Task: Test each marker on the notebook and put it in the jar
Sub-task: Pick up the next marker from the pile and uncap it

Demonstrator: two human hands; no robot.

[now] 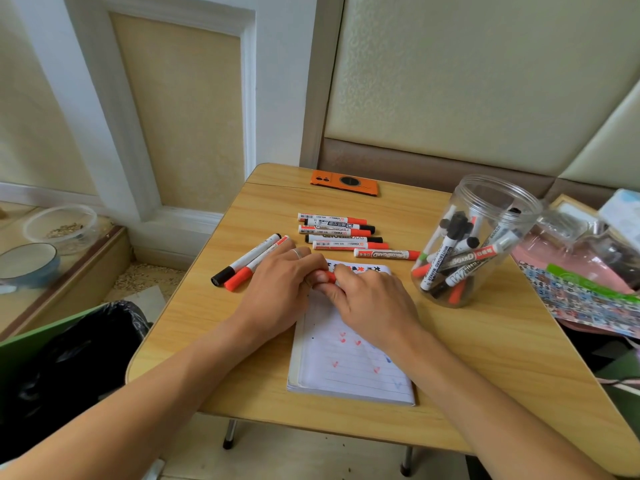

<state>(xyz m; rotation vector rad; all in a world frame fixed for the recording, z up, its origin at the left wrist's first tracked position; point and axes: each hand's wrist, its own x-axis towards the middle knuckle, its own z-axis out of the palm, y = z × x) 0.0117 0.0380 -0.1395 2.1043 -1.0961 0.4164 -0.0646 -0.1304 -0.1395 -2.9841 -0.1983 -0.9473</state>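
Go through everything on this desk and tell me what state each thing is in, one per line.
left hand: grips the red marker's end
right hand: grips the same marker
red marker: held over the notebook, mostly hidden
notebook: open, page bearing red and blue test marks
jar: upright, lid off, holding several markers
loose markers: capped, lying on the desk
phone: face down

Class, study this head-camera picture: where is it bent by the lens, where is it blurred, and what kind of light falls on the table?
Head view: wide-angle bending curves the table edges and wall panels; the jar shows soft glare on its clear wall; the bowl at the left edge is blurred; light is soft and even, with faint shadows under both hands.
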